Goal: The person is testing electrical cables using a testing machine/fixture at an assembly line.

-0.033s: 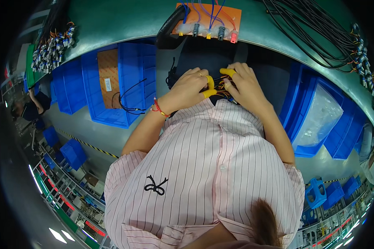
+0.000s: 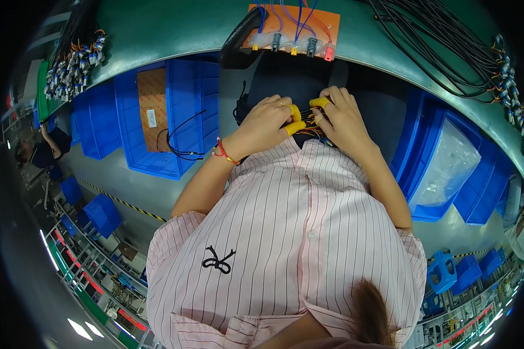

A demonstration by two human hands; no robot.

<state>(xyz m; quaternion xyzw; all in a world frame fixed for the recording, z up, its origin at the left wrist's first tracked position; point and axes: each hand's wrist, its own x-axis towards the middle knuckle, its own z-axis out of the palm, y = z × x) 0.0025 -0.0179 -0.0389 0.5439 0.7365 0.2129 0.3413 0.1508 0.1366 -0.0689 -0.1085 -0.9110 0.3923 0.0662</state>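
Observation:
Over my lap, my left hand [image 2: 268, 123] is closed, with yellow finger cots on its thumb and index finger. Its fingertips pinch a bundle of thin black cables with orange wires [image 2: 310, 129]. From the other side, my right hand [image 2: 344, 121] is curled round the same bundle, with a yellow cot on one finger. The fingers cover much of the bundle, so I cannot tell where each wire runs. Past my hands, at the edge of the green workbench [image 2: 174, 29], sits an orange board [image 2: 326, 23] carrying several small connectors and blue, purple and red wires.
A black handle-like piece [image 2: 239, 41] stands beside the board. Cable bundles with connector ends [image 2: 75, 70] hang at the left; coiled black cables [image 2: 436, 46] lie at the right. Blue bins [image 2: 183, 157] stand under the bench on both sides, one with a clear plastic bag [image 2: 448, 166].
My fingertips have shifted very slightly on the wires. Both hands keep their hold, and nothing else has visibly moved.

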